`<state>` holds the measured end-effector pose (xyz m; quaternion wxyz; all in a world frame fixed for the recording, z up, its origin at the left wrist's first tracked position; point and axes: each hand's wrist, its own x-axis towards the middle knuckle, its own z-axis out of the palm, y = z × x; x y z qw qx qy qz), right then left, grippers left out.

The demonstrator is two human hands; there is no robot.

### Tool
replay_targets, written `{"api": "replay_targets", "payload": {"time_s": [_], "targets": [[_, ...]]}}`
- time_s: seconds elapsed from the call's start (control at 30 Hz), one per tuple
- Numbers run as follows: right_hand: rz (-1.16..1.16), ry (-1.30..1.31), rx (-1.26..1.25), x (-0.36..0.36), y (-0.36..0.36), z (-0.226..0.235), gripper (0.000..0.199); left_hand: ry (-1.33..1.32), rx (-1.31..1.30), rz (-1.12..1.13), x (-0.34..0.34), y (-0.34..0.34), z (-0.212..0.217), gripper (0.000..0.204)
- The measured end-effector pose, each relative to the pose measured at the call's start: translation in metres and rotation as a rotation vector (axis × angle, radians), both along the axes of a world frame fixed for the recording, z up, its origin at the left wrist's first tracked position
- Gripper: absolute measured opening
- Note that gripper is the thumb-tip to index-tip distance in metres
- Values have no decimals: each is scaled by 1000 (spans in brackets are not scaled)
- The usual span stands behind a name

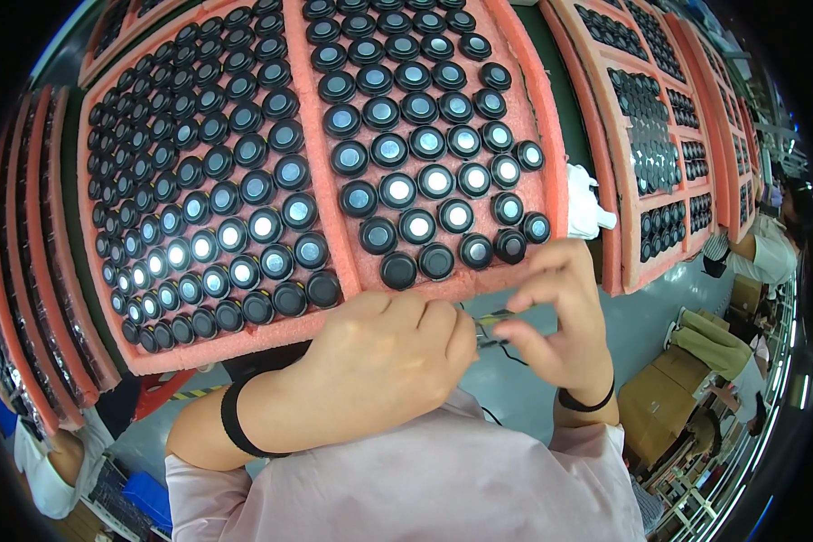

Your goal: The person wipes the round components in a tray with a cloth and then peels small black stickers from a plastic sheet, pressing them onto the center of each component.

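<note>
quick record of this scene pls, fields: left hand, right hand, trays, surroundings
left hand: left hand curled shut on a small dark part, mostly hidden
right hand: right hand pinching the same part, thin wire trailing from it
trays: pink foam trays filled with round black discs, many with shiny centres
surroundings: more filled trays at right; cardboard boxes below; another person at far right

Round parts (397,190) in trays (325,181), behind hands (379,357).

Both hands (479,330) below pink foam trays (325,154)
</note>
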<state>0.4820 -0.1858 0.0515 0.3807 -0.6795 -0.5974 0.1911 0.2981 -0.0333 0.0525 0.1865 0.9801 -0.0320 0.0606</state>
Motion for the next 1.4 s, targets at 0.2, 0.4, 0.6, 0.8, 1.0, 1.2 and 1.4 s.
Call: {"api": "replay_targets", "payload": {"time_s": [0.2,0.4,0.6,0.8,1.0,1.2,1.4], "targets": [[-95,78,-208,17,18,-10,15,-187,-8,-40,10,-6,-15,21],[-18,-76,-266,22,29,-8,10,-124,-52,-59,13,-6,-21,23],[-11,-115,-276,21,31,-10,10,-72,-58,-73,14,-6,-23,27],[-15,-144,-274,20,33,-10,10,-67,-59,-63,13,-8,-25,28],[-28,-169,-256,19,32,-13,12,-49,-65,-60,12,-8,-24,28],[-36,-194,-236,17,32,-15,14,-47,-68,-59,12,-8,-24,28],[-53,-221,-219,15,32,-17,16,-51,-66,-54,12,-8,-24,28]]}}
